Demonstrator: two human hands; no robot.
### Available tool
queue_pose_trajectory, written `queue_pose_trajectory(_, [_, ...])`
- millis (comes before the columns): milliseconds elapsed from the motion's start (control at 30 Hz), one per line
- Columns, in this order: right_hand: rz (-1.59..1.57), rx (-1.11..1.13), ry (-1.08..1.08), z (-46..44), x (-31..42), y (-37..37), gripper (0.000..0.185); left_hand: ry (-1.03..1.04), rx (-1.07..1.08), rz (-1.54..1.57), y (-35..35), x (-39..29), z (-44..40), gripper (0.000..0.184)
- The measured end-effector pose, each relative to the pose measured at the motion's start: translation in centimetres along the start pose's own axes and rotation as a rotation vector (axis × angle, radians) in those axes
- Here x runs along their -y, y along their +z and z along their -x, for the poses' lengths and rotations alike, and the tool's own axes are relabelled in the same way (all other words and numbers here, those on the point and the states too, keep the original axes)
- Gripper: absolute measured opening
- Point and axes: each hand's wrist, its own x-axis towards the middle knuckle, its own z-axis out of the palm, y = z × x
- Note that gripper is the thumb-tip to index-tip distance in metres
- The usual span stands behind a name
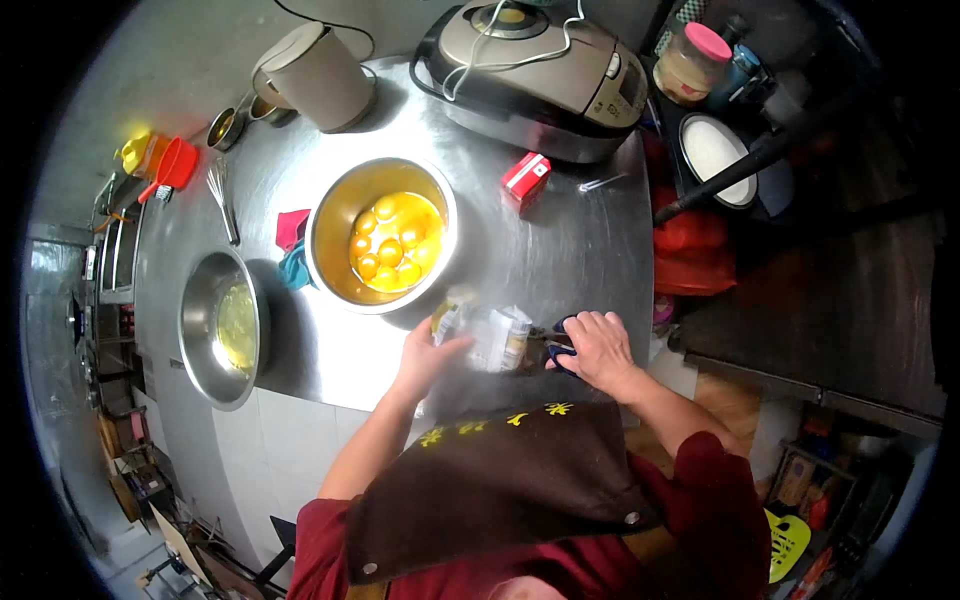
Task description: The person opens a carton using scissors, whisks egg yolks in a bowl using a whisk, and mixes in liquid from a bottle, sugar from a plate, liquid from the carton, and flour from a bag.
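My right hand (600, 350) grips a pair of scissors with dark blue handles (562, 362), the blades pointing left toward a see-through plastic packet (490, 338). The packet has a pale printed label and is partly blurred. My left hand (425, 355) is closed on its left end, near the table's front edge. Just beyond the packet stands a deep steel pot (318, 262) with several egg yolks (390, 245) in it. Whether the blades touch the packet I cannot make out.
On the steel table (590, 240) are a steel bowl (188, 330) with clear yellowish liquid, a whisk (222, 205), a red box (526, 182), a beige kettle (318, 80) and a large rice cooker (560, 60). A dark shelf (790, 160) stands at the right.
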Motion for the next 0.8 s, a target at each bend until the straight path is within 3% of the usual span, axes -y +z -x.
queue_pose_trajectory(67, [-0.002, 0.019, 0.064, -0.1, -0.7, 0.6, 0.049, 0.309, -0.162, -0.314, -0.2, 2.8, -1.1, 0.045])
queue_pose_trajectory(100, [-0.005, 0.040, 0.117, -0.3, -1.0, 0.7, 0.046, 0.365, -0.197, -0.350, 0.0, 2.8, -1.1, 0.041])
queue_pose_trajectory(133, [-0.002, 0.038, 0.110, -0.6, -1.4, 0.5, 0.046, 0.368, -0.204, -0.347, 0.2, 2.8, -0.9, 0.041])
queue_pose_trajectory(200, [0.007, 0.253, 0.315, -1.3, -2.2, -0.2, 0.039, 0.276, -0.132, -0.132, 0.2, 2.3, -0.4, 0.034])
queue_pose_trajectory(267, [-0.045, 0.272, 0.331, -1.5, -2.8, -0.5, 0.041, 0.059, -0.156, -0.107, 0.7, -1.1, 1.2, 0.018])
queue_pose_trajectory(333, [-0.143, 0.356, 0.376, -2.2, -2.9, -2.0, 0.046, 0.226, -0.129, -0.180, 0.7, -1.1, 0.9, 0.016])
queue_pose_trajectory(400, [-0.128, 0.290, 0.319, -2.8, -3.6, -2.6, 0.051, 0.290, -0.119, -0.213, 0.9, -2.8, 0.8, 0.018])
queue_pose_trajectory(467, [-0.212, 0.028, 0.192, -3.6, -4.0, -3.0, 0.049, 0.430, -0.097, -0.332, 0.9, -4.8, 0.1, 0.021])
queue_pose_trajectory(600, [-0.488, 0.081, 0.182, -5.6, -3.3, -4.2, 0.049, 0.400, -0.103, -0.139, -0.4, -8.8, -2.0, 0.028])
queue_pose_trajectory(667, [-0.526, 0.030, 0.186, -6.3, -2.4, -4.6, 0.047, 0.424, -0.194, -0.119, -0.6, -13.2, -2.4, 0.021])
queue_pose_trajectory(700, [-0.554, 0.035, 0.221, -6.6, -2.2, -4.8, 0.045, 0.310, -0.168, 0.107, -1.8, -13.4, -4.1, 0.021])
queue_pose_trajectory(800, [-0.643, -0.020, 0.271, -7.0, -2.2, -4.8, 0.037, 0.418, -0.290, 0.113, -3.8, -17.2, -7.5, 0.009])
